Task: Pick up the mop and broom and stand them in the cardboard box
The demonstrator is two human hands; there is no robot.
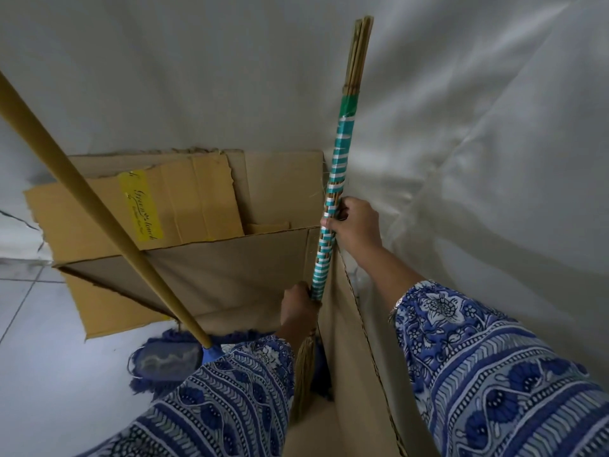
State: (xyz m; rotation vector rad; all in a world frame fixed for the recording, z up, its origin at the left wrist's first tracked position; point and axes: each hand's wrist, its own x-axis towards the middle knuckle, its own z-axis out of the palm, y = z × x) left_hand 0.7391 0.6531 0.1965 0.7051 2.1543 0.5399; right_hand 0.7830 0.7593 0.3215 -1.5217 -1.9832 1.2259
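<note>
The broom [339, 153] has a stick handle wound in teal and white tape and stands nearly upright at the right corner of the open cardboard box [230, 268]. My right hand [354, 225] grips its handle at mid-height. My left hand [298, 311] grips it lower, just above the straw bristles, which hang down along the box's right wall. The mop [99, 209] has a long yellow pole that leans up to the left. Its blue fringed head [168, 357] rests on the floor tiles at the box's open front.
White cloth [478, 143] hangs behind and to the right of the box. A torn flap with a yellow label [141, 206] lies folded at the box's back left. Pale floor tiles [49, 374] spread to the left.
</note>
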